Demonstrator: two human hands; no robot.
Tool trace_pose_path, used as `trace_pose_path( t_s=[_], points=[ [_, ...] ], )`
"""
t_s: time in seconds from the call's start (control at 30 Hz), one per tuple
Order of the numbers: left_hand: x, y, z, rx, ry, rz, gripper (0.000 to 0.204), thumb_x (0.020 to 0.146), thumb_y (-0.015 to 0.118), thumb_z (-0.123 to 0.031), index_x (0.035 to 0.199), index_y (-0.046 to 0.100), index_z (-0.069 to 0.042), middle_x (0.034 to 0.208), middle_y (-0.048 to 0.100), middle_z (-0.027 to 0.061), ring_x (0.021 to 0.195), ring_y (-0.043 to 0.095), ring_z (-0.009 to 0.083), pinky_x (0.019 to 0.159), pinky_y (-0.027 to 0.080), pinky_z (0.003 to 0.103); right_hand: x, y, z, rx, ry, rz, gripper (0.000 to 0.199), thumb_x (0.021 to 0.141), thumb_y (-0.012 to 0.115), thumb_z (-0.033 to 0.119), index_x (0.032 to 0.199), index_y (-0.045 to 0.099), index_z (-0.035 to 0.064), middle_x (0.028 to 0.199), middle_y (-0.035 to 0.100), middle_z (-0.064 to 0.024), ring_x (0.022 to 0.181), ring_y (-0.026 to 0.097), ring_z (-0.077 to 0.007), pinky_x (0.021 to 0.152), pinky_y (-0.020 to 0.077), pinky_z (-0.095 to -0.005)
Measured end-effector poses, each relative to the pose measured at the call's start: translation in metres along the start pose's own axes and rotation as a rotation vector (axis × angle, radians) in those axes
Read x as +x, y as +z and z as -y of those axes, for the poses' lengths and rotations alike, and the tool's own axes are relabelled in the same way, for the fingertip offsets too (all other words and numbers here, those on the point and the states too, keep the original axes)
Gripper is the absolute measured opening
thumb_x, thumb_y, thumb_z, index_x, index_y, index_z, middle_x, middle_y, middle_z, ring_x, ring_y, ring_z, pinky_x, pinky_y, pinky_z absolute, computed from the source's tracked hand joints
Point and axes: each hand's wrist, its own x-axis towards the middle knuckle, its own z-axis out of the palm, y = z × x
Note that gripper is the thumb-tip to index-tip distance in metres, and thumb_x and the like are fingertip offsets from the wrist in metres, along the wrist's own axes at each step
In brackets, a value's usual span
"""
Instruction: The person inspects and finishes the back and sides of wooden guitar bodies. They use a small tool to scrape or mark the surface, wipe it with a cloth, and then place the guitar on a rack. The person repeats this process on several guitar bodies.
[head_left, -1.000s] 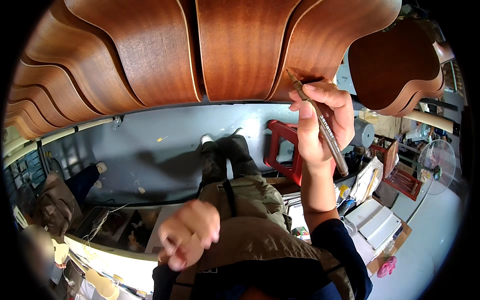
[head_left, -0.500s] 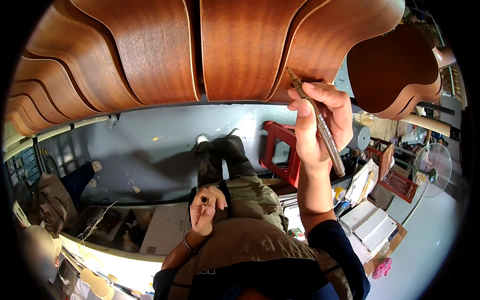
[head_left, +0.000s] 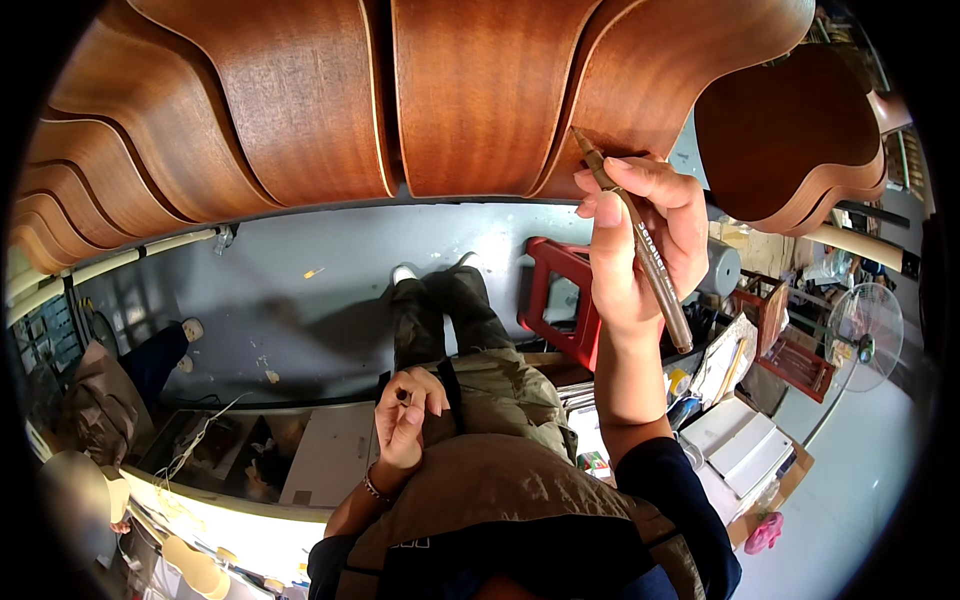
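A brown marker pen (head_left: 662,292) is pinched between the thumb and fingers of my right hand (head_left: 665,225), its tip pointing up and to the left. That tip is at or just over the binding edge of a reddish-brown wooden guitar body (head_left: 670,70); I cannot tell whether it touches. Low in front of my waist, my left hand (head_left: 408,425) is curled around a small dark pen cap (head_left: 403,396), of which only the end shows. Directly left of the marked body stands another glossy guitar body (head_left: 480,100), close beside it.
Several more guitar bodies (head_left: 160,110) line up to the left, and a dark one (head_left: 785,130) is at right. A red stool (head_left: 540,290) stands below my right hand. Behind are a cluttered bench (head_left: 340,450), a fan (head_left: 866,340) and a person's leg (head_left: 150,360) at left.
My right hand stays nearly in place, with the pen tip slightly higher along the guitar body's edge. The left hand keeps the cap, its fingers shifted a little.
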Motion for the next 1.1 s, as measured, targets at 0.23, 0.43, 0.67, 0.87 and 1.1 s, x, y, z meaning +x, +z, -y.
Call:
trace_pose_path(
  t_s=[0.23, 0.43, 0.67, 0.87, 1.1],
  points=[
    [0.0033, 0.0025, -0.0008, 0.036, 0.011, -0.031, 0.034, 0.089, 0.052, -0.035, 0.074, 0.038, -0.008, 0.066, 0.043, 0.0075, 0.064, 0.041, 0.0162, 0.061, 0.039, 0.029, -0.0007, -0.0027, -0.0014, -0.018, -0.032, 0.021, 0.017, 0.08, 0.065, 0.009, 0.09, 0.056, -0.001, 0.078, 0.062, -0.0104, 0.07, 0.063, -0.016, 0.063, 0.049, -0.0238],
    [0.0043, 0.0022, -0.0006, 0.04, 0.015, -0.038, 0.033, 0.088, 0.053, -0.033, 0.073, 0.038, -0.008, 0.066, 0.043, 0.0074, 0.064, 0.041, 0.016, 0.06, 0.038, 0.029, -0.0004, -0.002, 0.0005, -0.021, -0.008, 0.015, 0.016, 0.08, 0.065, 0.009, 0.089, 0.056, -0.0012, 0.078, 0.062, -0.0108, 0.07, 0.063, -0.0165, 0.064, 0.0491, -0.0243],
    [0.0064, 0.0018, -0.0014, 0.022, 0.009, -0.047, 0.032, 0.088, 0.053, -0.032, 0.073, 0.038, -0.008, 0.066, 0.043, 0.0073, 0.064, 0.04, 0.0159, 0.06, 0.038, 0.029, -0.0001, -0.0013, -0.0015, -0.01, -0.031, 0.012, 0.017, 0.079, 0.065, 0.009, 0.089, 0.056, -0.0017, 0.078, 0.062, -0.011, 0.068, 0.062, -0.0161, 0.063, 0.0485, -0.0246],
    [0.0061, 0.0004, 0.0001, 0.012, 0.014, -0.045, 0.03, 0.088, 0.053, -0.03, 0.074, 0.039, -0.007, 0.067, 0.043, 0.0073, 0.065, 0.041, 0.0163, 0.061, 0.038, 0.029, 0.0, -0.0028, -0.0008, -0.016, -0.04, 0.025, 0.016, 0.079, 0.064, 0.009, 0.088, 0.056, -0.002, 0.077, 0.062, -0.0111, 0.067, 0.061, -0.0162, 0.063, 0.0483, -0.0245],
    [0.0071, -0.0025, -0.0012, -0.011, 0.018, -0.025, 0.026, 0.088, 0.052, -0.027, 0.077, 0.04, -0.007, 0.071, 0.044, 0.007, 0.068, 0.043, 0.0171, 0.064, 0.039, 0.03, -0.0019, -0.0017, -0.0007, -0.04, -0.081, 0.02, 0.016, 0.079, 0.064, 0.008, 0.088, 0.056, -0.0022, 0.077, 0.062, -0.0114, 0.066, 0.061, -0.0161, 0.062, 0.048, -0.0244]
  ],
)
